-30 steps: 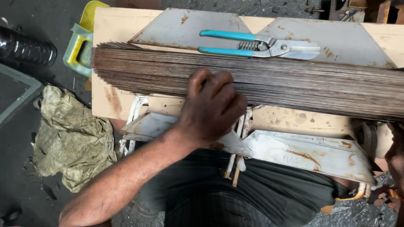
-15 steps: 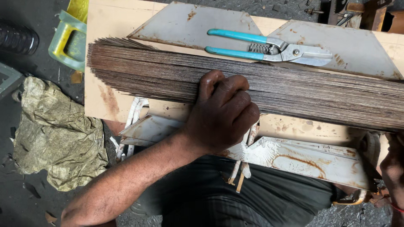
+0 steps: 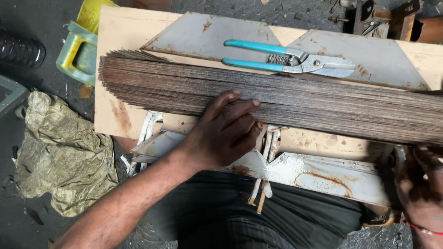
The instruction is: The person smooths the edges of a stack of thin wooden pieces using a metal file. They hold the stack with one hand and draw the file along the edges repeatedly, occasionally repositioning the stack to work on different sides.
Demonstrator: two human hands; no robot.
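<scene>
Nearest, the person's dark lap fills the bottom, with white rust-streaked metal pieces (image 3: 318, 173) lying along the near edge of the worktop (image 3: 121, 121). The left hand (image 3: 221, 133) lies flat there, palm down, its fingers (image 3: 240, 108) spread narrowly and pressing on the near side of the strips (image 3: 295, 99), gripping nothing. Half a second ago the fingers lay further up over the bundle; now they sit lower on it, with the thumb reaching up onto the strips. The right hand (image 3: 422, 184) shows only at the right edge, just below the bundle's right part; I cannot tell whether it holds anything.

The strips, a long dark bundle of thin slats, run across the middle of the worktop from its left edge out past the right, their left ends fanned. Beyond them, snips (image 3: 286, 60) with teal handles rest on grey metal sheets (image 3: 203, 39) toward the far edge, unmoved. Off the left edge, a crumpled cloth (image 3: 60, 152) lies on the floor, with a yellow-green container (image 3: 80, 48) past the far left corner.
</scene>
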